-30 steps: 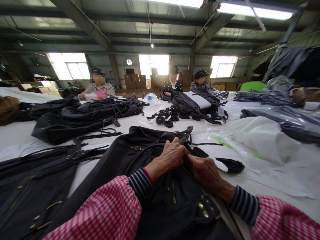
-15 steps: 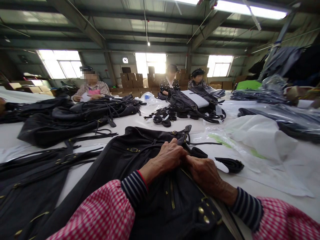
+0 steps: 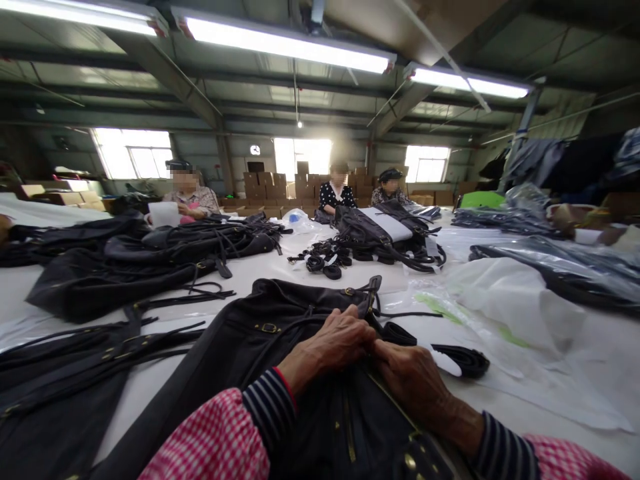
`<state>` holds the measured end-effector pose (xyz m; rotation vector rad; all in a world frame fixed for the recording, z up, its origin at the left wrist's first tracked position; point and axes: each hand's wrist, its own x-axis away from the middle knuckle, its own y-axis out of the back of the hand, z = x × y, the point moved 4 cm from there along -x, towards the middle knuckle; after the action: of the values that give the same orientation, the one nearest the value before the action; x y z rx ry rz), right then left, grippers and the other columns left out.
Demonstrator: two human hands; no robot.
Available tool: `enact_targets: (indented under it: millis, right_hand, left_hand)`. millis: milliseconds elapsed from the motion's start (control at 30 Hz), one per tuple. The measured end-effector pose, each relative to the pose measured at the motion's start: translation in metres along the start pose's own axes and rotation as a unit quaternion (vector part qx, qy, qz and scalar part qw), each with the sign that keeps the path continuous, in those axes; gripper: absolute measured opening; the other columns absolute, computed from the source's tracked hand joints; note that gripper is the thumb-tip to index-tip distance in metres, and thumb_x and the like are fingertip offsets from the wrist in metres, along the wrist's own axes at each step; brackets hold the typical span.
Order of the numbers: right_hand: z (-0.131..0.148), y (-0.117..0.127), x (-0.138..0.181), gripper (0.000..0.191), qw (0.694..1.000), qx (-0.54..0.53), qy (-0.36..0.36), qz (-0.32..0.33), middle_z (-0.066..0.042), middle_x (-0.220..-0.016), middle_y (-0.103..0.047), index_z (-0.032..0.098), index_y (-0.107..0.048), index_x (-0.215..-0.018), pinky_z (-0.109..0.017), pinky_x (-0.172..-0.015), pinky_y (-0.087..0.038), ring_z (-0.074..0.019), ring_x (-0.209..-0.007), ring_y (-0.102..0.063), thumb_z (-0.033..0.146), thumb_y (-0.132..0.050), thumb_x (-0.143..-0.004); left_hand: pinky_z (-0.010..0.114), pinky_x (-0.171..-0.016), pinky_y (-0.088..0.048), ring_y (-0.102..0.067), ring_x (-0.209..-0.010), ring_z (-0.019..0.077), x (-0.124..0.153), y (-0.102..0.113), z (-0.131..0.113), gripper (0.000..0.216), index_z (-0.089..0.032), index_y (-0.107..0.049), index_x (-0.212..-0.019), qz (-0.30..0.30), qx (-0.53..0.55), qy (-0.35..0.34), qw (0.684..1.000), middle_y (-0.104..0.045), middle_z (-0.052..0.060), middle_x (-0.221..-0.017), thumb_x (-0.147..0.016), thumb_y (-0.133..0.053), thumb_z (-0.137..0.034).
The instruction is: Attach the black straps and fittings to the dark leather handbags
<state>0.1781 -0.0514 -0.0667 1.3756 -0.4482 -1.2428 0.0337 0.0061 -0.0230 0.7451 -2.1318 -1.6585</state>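
Far L: 2nd bag (image 3: pixel 65 400) lies flat on bench (image 3: pixel 140 393), next to the one in hand, prob. parked there so it's w/in reach. Beyond it, bag pile (image 3: pixel 120 267), loosely heaped w/ cords trailing; prob. left limp b/c soft stuff needs no propping.

Ctr: main bag (image 3: pixel 215 373) lies on bench right in front of wearer, its buckle (image 3: pixel 268 328) facing up; bench takes the wt, so both hands are free for the edge. Past it, strap coils (image 3: pixel 323 263), wound up prob. to stop tangles.

L hand (image 3: pixel 335 340) sits on main bag's upper R part, palm down, fingers curled; grip looks closed on the edge, tips hidden, so can't tell exact pt. Wrist lies low over the bag, prob. steadying it. Farther back, bag stack (image 3: pixel 387 227) w/ white sheet on top.

R hand (image 3: pixel 415 380) meets L at same spot, nr upper end of zip (image 3: pixel 385 393); grip also looks closed on main bag, exact hold hidden. Hands touch, prob. for fine ctrl.

Just beyond R hand: strap roll (image 3: pixel 465 360), white band nr it. Far R: clear film (image 3: pixel 520 293), crumpled, off to side, prob. out of hands' way.
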Motion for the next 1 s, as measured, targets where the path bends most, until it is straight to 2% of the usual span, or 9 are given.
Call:
enact_targets:
  millis: [67, 133, 233, 300, 433, 667, 867, 1000]
  right_hand:
    - [-0.001, -0.002, 0.000, 0.022, 1.000, -0.004, 0.004, 0.002, -0.005, -0.081, -0.073, 0.020, -0.062, -0.090, -0.031, -0.060, -0.031, -0.0203, -0.073, -0.071, 0.017, -0.041, -0.097]
    - [-0.002, -0.002, 0.000, 0.024, 1.000, 0.000, 0.009, -0.006, -0.003, -0.078, -0.072, 0.021, -0.061, -0.089, -0.030, -0.058, -0.030, -0.0191, -0.069, -0.071, 0.019, -0.039, -0.100]
    - [0.000, 0.000, 0.001, 0.025, 0.998, 0.040, 0.025, -0.041, -0.002, -0.073, -0.070, 0.021, -0.060, -0.086, -0.031, -0.054, -0.026, -0.0180, -0.060, -0.067, 0.022, -0.041, -0.101]
    - [0.003, 0.002, 0.002, 0.022, 0.995, 0.074, 0.040, -0.059, -0.001, -0.070, -0.067, 0.021, -0.061, -0.084, -0.032, -0.052, -0.023, -0.0172, -0.054, -0.063, 0.020, -0.044, -0.098]
    - [0.006, 0.009, 0.002, 0.020, 0.988, 0.114, 0.088, -0.060, -0.001, -0.070, -0.065, 0.020, -0.062, -0.083, -0.033, -0.051, -0.020, -0.0151, -0.051, -0.057, 0.011, -0.048, -0.093]
    - [0.010, 0.021, -0.001, 0.015, 0.940, 0.205, 0.268, -0.047, -0.003, -0.077, -0.064, 0.014, -0.064, -0.098, -0.033, -0.055, -0.025, -0.0143, -0.058, -0.052, 0.008, -0.051, -0.098]
    - [0.005, 0.025, -0.009, 0.019, 0.943, 0.169, 0.286, -0.010, -0.001, -0.078, -0.062, 0.016, -0.062, -0.096, -0.032, -0.054, -0.026, -0.0137, -0.058, -0.050, 0.013, -0.044, -0.103]
    - [0.004, 0.029, -0.010, 0.026, 0.926, 0.181, 0.331, -0.021, -0.001, -0.076, -0.061, 0.015, -0.062, -0.097, -0.032, -0.056, -0.028, -0.0141, -0.059, -0.049, 0.013, -0.038, -0.106]
  left_hand:
    - [0.045, -0.103, -0.035, -0.051, -0.116, 0.0245, 0.000, -0.001, 0.004, 0.004, -0.026, -0.062, -0.092, 0.001, 0.020, 0.001, 1.000, -0.064, -0.001, -0.103, -0.089, -0.062, -0.024]
    - [0.039, -0.095, -0.037, -0.051, -0.112, 0.0231, -0.001, -0.001, 0.006, 0.002, -0.026, -0.062, -0.088, -0.002, 0.042, 0.003, 0.999, -0.064, -0.002, -0.097, -0.088, -0.063, -0.023]
    - [0.032, -0.082, -0.036, -0.051, -0.106, 0.0219, -0.003, 0.002, 0.007, 0.004, -0.025, -0.063, -0.084, -0.006, 0.060, 0.011, 0.998, -0.063, -0.002, -0.088, -0.085, -0.065, -0.022]
    - [0.031, -0.079, -0.035, -0.051, -0.105, 0.0222, -0.004, 0.004, 0.006, 0.003, -0.025, -0.064, -0.085, -0.009, 0.063, 0.019, 0.998, -0.061, -0.002, -0.086, -0.085, -0.065, -0.022]
    - [0.030, -0.079, -0.036, -0.051, -0.104, 0.0231, -0.003, 0.010, 0.003, 0.005, -0.024, -0.066, -0.085, 0.004, 0.074, 0.023, 0.997, -0.058, 0.000, -0.083, -0.084, -0.064, -0.020]
    - [0.032, -0.083, -0.037, -0.050, -0.103, 0.0243, -0.004, 0.013, 0.004, 0.008, -0.023, -0.069, -0.090, 0.018, 0.091, 0.036, 0.995, -0.051, 0.002, -0.089, -0.086, -0.062, -0.025]
    - [0.032, -0.084, -0.038, -0.051, -0.104, 0.0241, -0.006, 0.015, 0.005, 0.013, -0.025, -0.071, -0.095, 0.045, 0.089, 0.026, 0.995, -0.052, 0.001, -0.091, -0.085, -0.062, -0.024]
    - [0.032, -0.085, -0.039, -0.051, -0.105, 0.0246, -0.007, 0.016, 0.005, 0.012, -0.025, -0.070, -0.094, 0.052, 0.082, 0.026, 0.995, -0.053, 0.001, -0.089, -0.085, -0.061, -0.025]
